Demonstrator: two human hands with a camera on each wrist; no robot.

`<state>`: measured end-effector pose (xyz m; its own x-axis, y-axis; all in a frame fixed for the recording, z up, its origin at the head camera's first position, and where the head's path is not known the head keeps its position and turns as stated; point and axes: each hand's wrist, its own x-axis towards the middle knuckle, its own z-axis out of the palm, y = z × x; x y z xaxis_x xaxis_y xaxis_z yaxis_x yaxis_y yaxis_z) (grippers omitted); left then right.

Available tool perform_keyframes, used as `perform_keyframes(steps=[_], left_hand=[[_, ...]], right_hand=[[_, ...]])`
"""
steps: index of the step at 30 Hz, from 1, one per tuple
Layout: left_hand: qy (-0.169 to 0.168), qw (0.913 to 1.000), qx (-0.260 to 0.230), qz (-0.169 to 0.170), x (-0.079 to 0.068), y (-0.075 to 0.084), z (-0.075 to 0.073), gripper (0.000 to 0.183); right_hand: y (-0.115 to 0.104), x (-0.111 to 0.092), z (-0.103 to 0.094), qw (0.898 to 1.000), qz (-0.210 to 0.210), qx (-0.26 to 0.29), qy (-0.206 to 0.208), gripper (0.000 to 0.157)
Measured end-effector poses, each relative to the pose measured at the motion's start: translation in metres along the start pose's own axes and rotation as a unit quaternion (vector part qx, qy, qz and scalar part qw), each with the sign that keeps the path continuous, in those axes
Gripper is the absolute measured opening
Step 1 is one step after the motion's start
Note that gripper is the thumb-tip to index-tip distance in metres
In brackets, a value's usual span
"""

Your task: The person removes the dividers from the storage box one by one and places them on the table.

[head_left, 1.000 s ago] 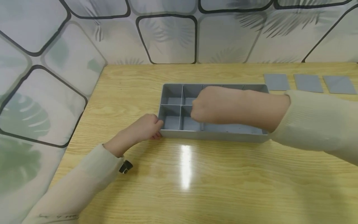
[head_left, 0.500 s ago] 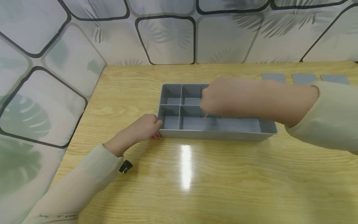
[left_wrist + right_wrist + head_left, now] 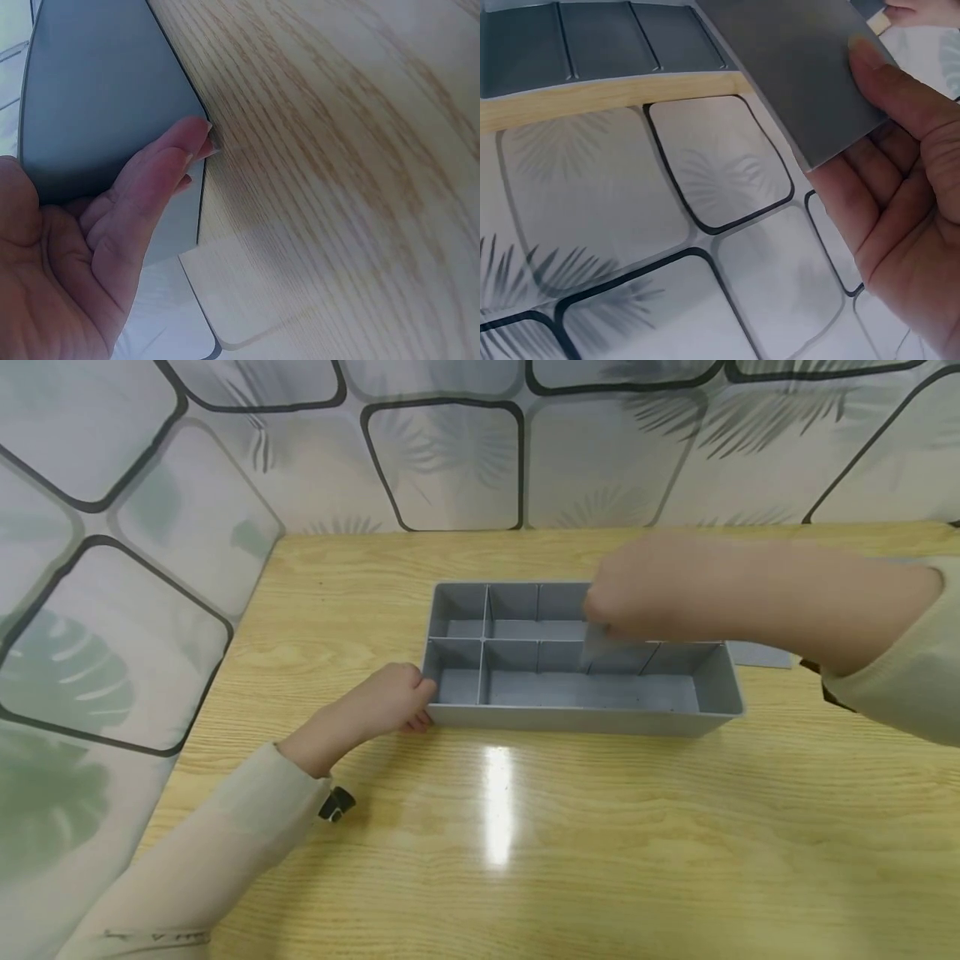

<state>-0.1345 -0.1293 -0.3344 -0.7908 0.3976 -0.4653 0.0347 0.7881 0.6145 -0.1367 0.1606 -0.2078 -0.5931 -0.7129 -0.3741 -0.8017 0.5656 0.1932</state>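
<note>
A grey box (image 3: pixel 585 721) divided into compartments lies lengthwise on the wooden table. My left hand (image 3: pixel 390 700) grips its front left corner; in the left wrist view the thumb is at the wall's top and the fingers (image 3: pixel 150 180) lie along the outside. Over the middle of the box, my right hand (image 3: pixel 641 589) pinches a thin grey divider panel (image 3: pixel 802 75) between thumb and fingers. The panel's lower part (image 3: pixel 598 652) hangs blurred above the rear row. One crosswise partition (image 3: pixel 481 672) stands at the left, with a lengthwise partition (image 3: pixel 562 653) along the middle.
Another flat grey panel (image 3: pixel 759 655) lies on the table right of the box, partly behind my right forearm. A patterned wall (image 3: pixel 450 468) runs along the table's back and left edges. A small dark object (image 3: pixel 337 803) sits at my left cuff.
My right hand has moved up and to the right across the box, bringing the grey divider panel into view. More of the front compartments shows. My left hand has stayed at the corner.
</note>
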Motion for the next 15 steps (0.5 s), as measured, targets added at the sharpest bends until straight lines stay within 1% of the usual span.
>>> perform_keyframes(steps=[3, 4, 6, 8, 12, 15], left_hand=[[-0.003, 1.0000, 0.000, 0.001, 0.000, 0.000, -0.001, 0.038], [-0.003, 1.0000, 0.000, 0.001, 0.000, -0.001, -0.001, 0.038], [-0.003, 1.0000, -0.002, 0.001, 0.000, -0.001, -0.001, 0.037], [-0.002, 1.0000, -0.002, 0.000, -0.001, -0.001, -0.001, 0.037], [0.003, 1.0000, -0.001, -0.001, -0.001, -0.001, -0.002, 0.037], [0.003, 1.0000, -0.003, -0.001, -0.001, -0.001, -0.002, 0.037]], right_hand=[[0.012, 0.000, 0.005, 0.999, 0.030, 0.040, -0.007, 0.015], [0.016, -0.001, 0.006, 0.997, 0.046, 0.057, -0.015, 0.013], [0.023, -0.004, 0.008, 0.992, 0.079, 0.092, -0.024, 0.011], [0.030, -0.007, 0.008, 0.986, 0.111, 0.122, -0.026, 0.010], [0.044, -0.016, 0.012, 0.975, 0.146, 0.167, -0.020, 0.013], [0.055, -0.023, 0.017, 0.970, 0.163, 0.180, -0.020, 0.021]])
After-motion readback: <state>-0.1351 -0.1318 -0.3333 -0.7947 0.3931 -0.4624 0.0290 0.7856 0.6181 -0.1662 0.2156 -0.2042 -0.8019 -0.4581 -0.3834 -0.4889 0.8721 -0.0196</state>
